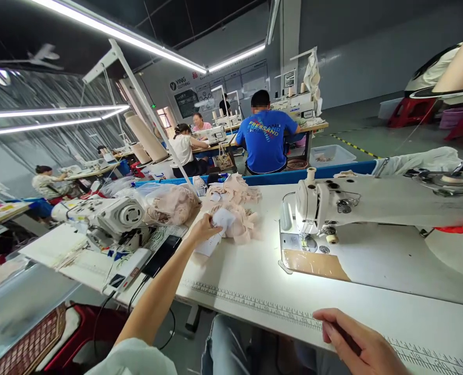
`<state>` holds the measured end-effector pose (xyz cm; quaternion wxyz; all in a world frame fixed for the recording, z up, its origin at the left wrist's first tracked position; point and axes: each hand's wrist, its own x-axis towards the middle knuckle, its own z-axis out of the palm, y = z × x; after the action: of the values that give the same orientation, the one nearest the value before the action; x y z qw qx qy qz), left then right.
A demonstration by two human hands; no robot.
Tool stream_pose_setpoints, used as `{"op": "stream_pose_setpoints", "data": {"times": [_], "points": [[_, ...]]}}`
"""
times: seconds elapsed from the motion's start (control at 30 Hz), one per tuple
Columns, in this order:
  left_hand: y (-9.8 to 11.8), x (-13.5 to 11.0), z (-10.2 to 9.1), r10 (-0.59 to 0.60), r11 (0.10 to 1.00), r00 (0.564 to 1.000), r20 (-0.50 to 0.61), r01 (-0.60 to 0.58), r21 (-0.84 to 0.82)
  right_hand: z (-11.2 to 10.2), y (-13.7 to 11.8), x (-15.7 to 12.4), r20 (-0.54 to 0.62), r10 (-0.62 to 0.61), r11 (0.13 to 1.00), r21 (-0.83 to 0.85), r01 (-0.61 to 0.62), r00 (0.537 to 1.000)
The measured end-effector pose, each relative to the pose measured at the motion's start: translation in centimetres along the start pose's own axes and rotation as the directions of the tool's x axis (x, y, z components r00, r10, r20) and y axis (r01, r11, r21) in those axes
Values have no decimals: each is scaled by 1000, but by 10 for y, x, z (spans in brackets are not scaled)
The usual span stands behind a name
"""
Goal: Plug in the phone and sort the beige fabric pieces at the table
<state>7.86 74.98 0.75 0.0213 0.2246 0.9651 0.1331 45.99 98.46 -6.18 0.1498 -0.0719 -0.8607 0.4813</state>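
Note:
My left hand [203, 230] reaches across the table, its fingers pinched at the edge of a whitish piece [223, 219]; whether that is cloth or paper is unclear. Beneath this hand lies a flat white sheet with small marks [208, 246]. Peach fabric pieces [242, 225] are heaped beside and behind the fingers. Over the table's front edge hangs my right hand [356, 338], fingers loosely bent and apart, holding nothing. Farther up on the right stands a white sewing machine [307, 203], with its needle area lit.
Left of my arm are a black phone [162, 256], a white power bank [130, 270] and a second sewing machine [116, 216]. A bag of peach fabric [172, 203] sits behind. A printed ruler [255, 306] runs along the front edge. Several people work at machines beyond.

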Motion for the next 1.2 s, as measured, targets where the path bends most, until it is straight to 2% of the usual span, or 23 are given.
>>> {"op": "stream_pose_setpoints", "data": {"times": [0.07,0.1,0.2,0.23,0.3,0.37,0.47,0.6,0.7,0.77,0.83,0.87,0.93,1.0,1.03,1.07,1.13,1.2], "points": [[-10,-20,0,-63,990,998,5,63,-123,3,-20,14,70,-134,989,-56,138,988],[-15,-31,-1,-102,972,995,4,101,-213,6,-31,24,105,-232,967,-84,241,967],[-29,-61,-1,-202,858,979,27,190,-477,23,-62,67,120,-542,811,-183,555,832],[-33,-71,-1,-217,832,975,52,213,-513,32,-68,86,115,-604,758,-222,613,789],[-40,-90,-2,-249,814,961,119,274,-513,55,-76,123,118,-651,700,-289,654,749],[-45,-108,-2,-293,815,944,154,331,-476,80,-77,158,144,-632,699,-318,641,761],[-49,-128,-4,-299,837,942,155,337,-432,116,-72,197,229,-522,748,-338,570,821],[-47,-141,-4,-175,921,984,30,174,-349,145,-57,221,337,-384,817,-311,487,860],[-40,-145,1,-32,974,997,-70,15,-224,150,-39,228,340,-356,863,-238,446,871],[-32,-150,7,123,988,984,-133,-134,-82,148,-25,230,312,-386,863,-210,459,868],[-24,-160,13,327,944,930,-166,-312,109,144,-12,230,312,-453,830,-195,523,835],[-21,-167,15,434,893,886,-164,-399,210,142,-7,228,319,-490,805,-192,562,811],[-16,-181,19,624,751,768,-144,-537,384,138,-3,224,312,-567,742,-210,637,763],[-14,-193,21,742,628,652,-154,-598,498,136,-4,219,286,-652,656,-252,712,702],[-14,-198,21,772,595,612,-170,-603,532,135,-7,217,271,-698,604,-273,749,662],[-14,-202,20,788,578,585,-190,-598,554,134,-9,215,259,-742,551,-289,783,618],[-15,-207,18,793,577,566,-225,-579,577,132,-15,213,213,-812,466,-323,823,543],[-16,-209,16,794,577,559,-240,-567,588,129,-20,212,150,-851,422,-375,826,503]]}}
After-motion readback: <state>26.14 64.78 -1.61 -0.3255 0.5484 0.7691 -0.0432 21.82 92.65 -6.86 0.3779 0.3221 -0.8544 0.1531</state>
